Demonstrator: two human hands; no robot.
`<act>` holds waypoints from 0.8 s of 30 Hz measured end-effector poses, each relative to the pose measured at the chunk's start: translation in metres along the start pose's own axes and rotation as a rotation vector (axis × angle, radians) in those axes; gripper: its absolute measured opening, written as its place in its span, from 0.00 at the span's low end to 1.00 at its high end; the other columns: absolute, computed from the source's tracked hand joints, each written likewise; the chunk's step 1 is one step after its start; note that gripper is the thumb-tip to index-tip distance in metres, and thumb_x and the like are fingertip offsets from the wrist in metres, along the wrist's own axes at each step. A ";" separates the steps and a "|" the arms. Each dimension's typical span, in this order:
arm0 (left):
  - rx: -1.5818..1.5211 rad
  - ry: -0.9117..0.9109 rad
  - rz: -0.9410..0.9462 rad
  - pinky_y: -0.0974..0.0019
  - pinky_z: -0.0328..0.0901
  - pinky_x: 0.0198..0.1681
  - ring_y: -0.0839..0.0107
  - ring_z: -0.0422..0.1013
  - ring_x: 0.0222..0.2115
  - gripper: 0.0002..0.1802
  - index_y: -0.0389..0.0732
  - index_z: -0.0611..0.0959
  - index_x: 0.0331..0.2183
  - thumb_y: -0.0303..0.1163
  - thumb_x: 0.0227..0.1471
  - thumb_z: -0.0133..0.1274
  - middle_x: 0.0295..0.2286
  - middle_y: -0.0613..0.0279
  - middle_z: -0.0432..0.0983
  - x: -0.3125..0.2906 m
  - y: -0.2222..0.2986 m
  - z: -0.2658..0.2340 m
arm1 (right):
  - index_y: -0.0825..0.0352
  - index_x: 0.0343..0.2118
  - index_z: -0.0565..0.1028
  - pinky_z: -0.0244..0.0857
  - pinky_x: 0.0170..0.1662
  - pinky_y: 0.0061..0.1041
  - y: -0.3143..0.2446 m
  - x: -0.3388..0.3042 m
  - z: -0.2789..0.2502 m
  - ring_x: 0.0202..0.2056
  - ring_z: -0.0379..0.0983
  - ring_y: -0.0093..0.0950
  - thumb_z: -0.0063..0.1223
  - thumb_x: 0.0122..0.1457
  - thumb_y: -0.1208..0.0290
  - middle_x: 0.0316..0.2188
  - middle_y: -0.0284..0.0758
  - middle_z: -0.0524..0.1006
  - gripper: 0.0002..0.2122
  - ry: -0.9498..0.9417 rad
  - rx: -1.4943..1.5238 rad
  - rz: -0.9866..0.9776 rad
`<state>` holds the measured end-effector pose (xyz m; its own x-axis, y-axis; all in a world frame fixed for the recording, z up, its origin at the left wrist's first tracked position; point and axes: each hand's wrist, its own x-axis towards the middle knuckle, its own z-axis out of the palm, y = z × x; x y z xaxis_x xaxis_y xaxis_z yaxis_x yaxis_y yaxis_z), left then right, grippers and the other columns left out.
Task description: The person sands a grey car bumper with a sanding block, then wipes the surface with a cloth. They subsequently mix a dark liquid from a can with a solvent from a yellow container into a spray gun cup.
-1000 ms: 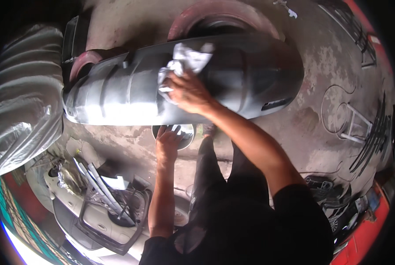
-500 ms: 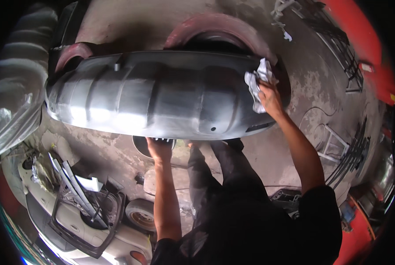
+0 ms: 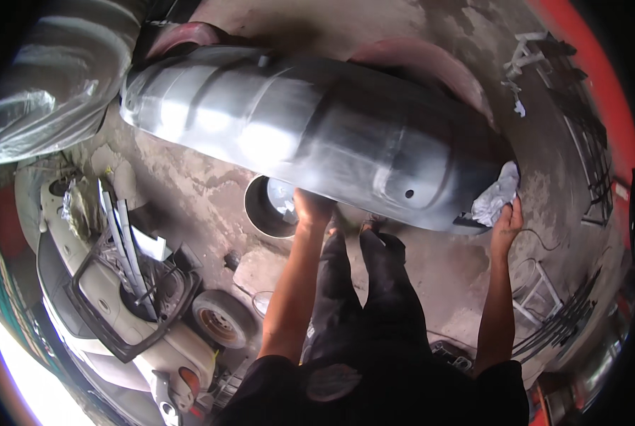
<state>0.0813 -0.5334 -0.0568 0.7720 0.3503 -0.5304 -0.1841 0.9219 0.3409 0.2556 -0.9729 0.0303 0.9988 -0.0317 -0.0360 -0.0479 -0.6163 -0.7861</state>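
Note:
A long grey-black car bumper (image 3: pixel 346 135) with raised ribs lies across the scene, its right end nearer me. My right hand (image 3: pixel 507 221) is closed on a crumpled white cloth (image 3: pixel 498 195), which it holds against the bumper's right end beside a dark slot. At the middle of the near edge, my left hand (image 3: pixel 310 207) touches the bumper from below. The bumper hides the left fingers. Just left of that hand, an open round bucket (image 3: pixel 255 213) stands on the floor with something pale inside.
Faded red tyres (image 3: pixel 431 60) sit under the bumper's far side. Plastic-wrapped material (image 3: pixel 55 78) stands at far left. Car parts and a wheel (image 3: pixel 221 319) lie at lower left. Metal frames (image 3: pixel 537 291) and dark rods (image 3: pixel 569 312) lie on the right.
My right hand has brought the cloth from the bumper's upper right face down to its near right corner. The view has turned, so the bumper appears slanted, and more of the bucket shows.

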 end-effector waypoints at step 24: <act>0.299 0.285 -0.233 0.35 0.63 0.60 0.40 0.60 0.63 0.42 0.48 0.52 0.72 0.56 0.67 0.46 0.66 0.44 0.57 -0.072 0.031 -0.039 | 0.65 0.60 0.73 0.58 0.62 0.62 -0.185 -0.087 0.185 0.56 0.68 0.55 0.57 0.61 0.70 0.65 0.45 0.66 0.23 -0.722 -0.681 -1.272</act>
<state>-0.0041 -0.5234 -0.0384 0.5669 0.2097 -0.7967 0.1900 0.9077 0.3741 0.1778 -0.7105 0.0644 0.1732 0.9844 -0.0311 0.9754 -0.1758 -0.1328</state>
